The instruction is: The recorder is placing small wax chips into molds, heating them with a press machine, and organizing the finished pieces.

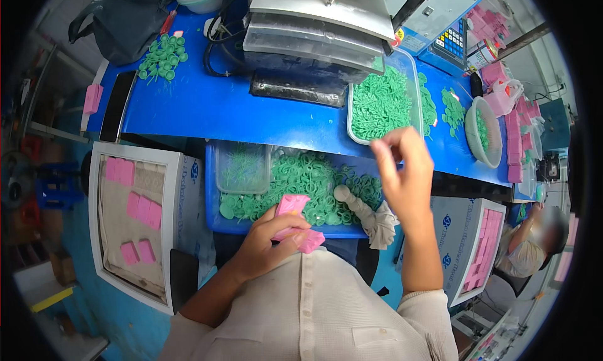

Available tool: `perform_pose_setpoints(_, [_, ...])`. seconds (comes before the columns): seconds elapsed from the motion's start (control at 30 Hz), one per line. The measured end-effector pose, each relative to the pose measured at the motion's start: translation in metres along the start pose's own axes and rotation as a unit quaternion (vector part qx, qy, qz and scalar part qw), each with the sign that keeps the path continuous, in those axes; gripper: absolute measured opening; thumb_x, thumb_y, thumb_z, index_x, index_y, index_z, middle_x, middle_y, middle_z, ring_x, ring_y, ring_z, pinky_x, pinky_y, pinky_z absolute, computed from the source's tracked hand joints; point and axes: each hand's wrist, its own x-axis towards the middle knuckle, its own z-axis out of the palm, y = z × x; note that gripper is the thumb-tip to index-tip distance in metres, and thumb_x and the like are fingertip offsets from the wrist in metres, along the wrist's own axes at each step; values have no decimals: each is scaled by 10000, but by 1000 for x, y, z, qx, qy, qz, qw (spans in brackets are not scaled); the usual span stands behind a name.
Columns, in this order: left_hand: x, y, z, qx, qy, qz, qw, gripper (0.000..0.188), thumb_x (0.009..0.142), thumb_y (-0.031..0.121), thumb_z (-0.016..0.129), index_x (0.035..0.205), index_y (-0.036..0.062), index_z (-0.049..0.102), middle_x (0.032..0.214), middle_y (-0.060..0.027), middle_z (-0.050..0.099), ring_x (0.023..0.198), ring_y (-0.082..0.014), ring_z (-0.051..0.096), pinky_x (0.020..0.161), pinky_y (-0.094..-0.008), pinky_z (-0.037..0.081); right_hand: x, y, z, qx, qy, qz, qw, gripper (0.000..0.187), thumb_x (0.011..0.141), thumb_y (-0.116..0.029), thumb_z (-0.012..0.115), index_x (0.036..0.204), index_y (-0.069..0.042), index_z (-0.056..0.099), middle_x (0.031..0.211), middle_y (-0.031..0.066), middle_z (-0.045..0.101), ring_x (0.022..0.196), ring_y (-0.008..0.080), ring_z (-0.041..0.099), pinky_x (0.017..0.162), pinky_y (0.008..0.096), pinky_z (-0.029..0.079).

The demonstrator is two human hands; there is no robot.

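My left hand [271,243] is wrapped round a pink rubber mould [294,204], its halves spread apart in front of my shirt. Below the table edge, just beyond that hand, a blue tray [212,216] holds many green ring-shaped pieces [308,179]. My right hand [407,166] is raised at the front edge of a clear tub [418,103] heaped with green branching pieces [382,100]. Its fingers are curled toward the thumb; anything between the fingertips is too small or hidden to make out. A knotted cream cloth bundle [370,216] rests over the blue tray's right end.
A grey metal machine [317,47] stands at the back of the blue table [188,110]. A white-framed box [97,216] with pink blocks is left, another pink-filled box [482,248] right. Green pieces [164,56] and a white basket [493,141] lie farther off. Another person [524,248] sits far right.
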Motion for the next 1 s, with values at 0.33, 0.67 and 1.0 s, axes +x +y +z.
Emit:
perform_pose_setpoints(0.33, [17, 30, -11, -112, -140, -41, 983, 346, 783, 128, 624, 1117, 37, 626, 1101, -128, 585, 1029, -221, 603, 886, -335, 475, -47, -31, 10, 70, -115, -122, 983, 178, 738, -12, 721, 892, -12, 632, 895, 99, 614, 743, 279, 560, 634, 355, 456])
perform_pose_setpoints(0.67, [13, 29, -8, -69, -139, -1, 988, 369, 787, 168, 664, 1125, 35, 601, 1097, -127, 564, 971, -227, 586, 876, -344, 461, -49, -39, 11, 11, -125, -168, 978, 216, 671, 22, 719, 843, -26, 596, 859, 94, 622, 691, 262, 562, 604, 351, 452])
perform_pose_setpoints(1.0, [9, 26, -15, -1, -85, 23, 996, 882, 752, 56, 745, 1501, 40, 279, 1458, -206, 314, 1249, -287, 485, 1062, -396, 374, -81, 21, 13, -171, -213, 6, 962, 175, 797, -90, 688, 926, -8, 604, 853, 136, 607, 812, 333, 563, 732, 424, 463])
